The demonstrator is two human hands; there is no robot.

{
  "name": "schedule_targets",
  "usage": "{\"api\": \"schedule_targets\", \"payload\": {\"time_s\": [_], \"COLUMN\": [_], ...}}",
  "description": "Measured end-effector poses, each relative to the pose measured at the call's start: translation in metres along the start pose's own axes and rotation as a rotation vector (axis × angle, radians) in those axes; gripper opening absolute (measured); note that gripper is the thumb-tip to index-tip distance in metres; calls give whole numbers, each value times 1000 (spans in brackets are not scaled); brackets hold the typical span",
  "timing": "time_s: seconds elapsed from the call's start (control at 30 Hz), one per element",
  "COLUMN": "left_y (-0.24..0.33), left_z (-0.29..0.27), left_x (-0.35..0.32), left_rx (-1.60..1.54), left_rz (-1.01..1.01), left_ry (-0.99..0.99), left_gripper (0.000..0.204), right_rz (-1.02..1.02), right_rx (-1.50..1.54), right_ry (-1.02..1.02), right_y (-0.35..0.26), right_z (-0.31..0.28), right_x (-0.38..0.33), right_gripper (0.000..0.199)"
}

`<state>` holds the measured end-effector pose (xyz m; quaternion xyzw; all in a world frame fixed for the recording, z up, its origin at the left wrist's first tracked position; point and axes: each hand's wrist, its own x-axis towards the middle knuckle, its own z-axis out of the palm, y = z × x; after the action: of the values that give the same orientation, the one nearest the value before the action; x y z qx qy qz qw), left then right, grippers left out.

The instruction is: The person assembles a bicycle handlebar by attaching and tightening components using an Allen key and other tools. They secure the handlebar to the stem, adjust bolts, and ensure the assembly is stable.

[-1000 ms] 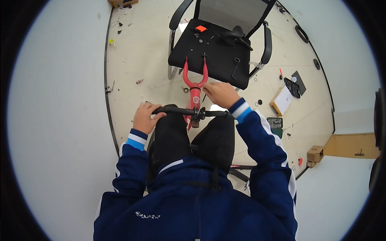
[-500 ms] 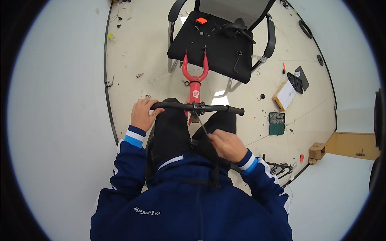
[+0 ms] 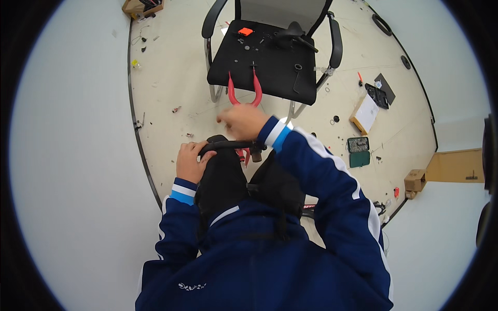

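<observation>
My left hand [image 3: 191, 161] is wrapped round the left end of a black handlebar [image 3: 231, 145] above my left thigh. Beyond it lies a red bicycle fork [image 3: 258, 89], its two tips over the front of a chair seat. My right hand [image 3: 244, 122] is closed above the fork's crown, its fingers curled to the left. Whatever it holds is hidden. The right hand and sleeve cover the bar's middle and right part. Below the bar shows a dark, short cylindrical end [image 3: 257, 155] next to my right knee.
The black chair [image 3: 280, 78] bears an orange piece [image 3: 245, 31], a bicycle saddle [image 3: 293, 33], a hex key [image 3: 296, 80] and small parts. On the floor at right lie a green case [image 3: 359, 159], a white-topped box [image 3: 365, 115] and a black tool case [image 3: 377, 96]. Tyres [image 3: 382, 24] rest by the wall.
My right hand has moved from below the handlebar, where it held a thin metal tool against the clamp, forward over the fork. My left hand stays on the bar. The view has shifted slightly.
</observation>
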<state>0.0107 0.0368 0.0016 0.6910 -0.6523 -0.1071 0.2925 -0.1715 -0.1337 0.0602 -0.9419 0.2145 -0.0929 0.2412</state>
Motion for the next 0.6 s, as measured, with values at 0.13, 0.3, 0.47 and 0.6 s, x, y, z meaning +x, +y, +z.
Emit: {"api": "schedule_targets", "payload": {"time_s": [0.13,0.3,0.47,0.6], "left_y": [9,4,5,4], "left_z": [-7,-7,-6,0], "left_x": [0,0,1,0], "left_rx": [25,32,26,12], "left_rz": [-29,-31,-23,-32], "left_ry": [-9,6,23,16], "left_gripper": [34,36,40,39], "right_rz": [18,116,208,184], "right_rx": [-144,-290,-240,-160], "right_ry": [71,253,295,194], "right_y": [34,44,-4,-72], "right_z": [-22,-33,-6,21], "right_x": [-23,-99,-184,-196], "right_gripper": [17,31,22,25]}}
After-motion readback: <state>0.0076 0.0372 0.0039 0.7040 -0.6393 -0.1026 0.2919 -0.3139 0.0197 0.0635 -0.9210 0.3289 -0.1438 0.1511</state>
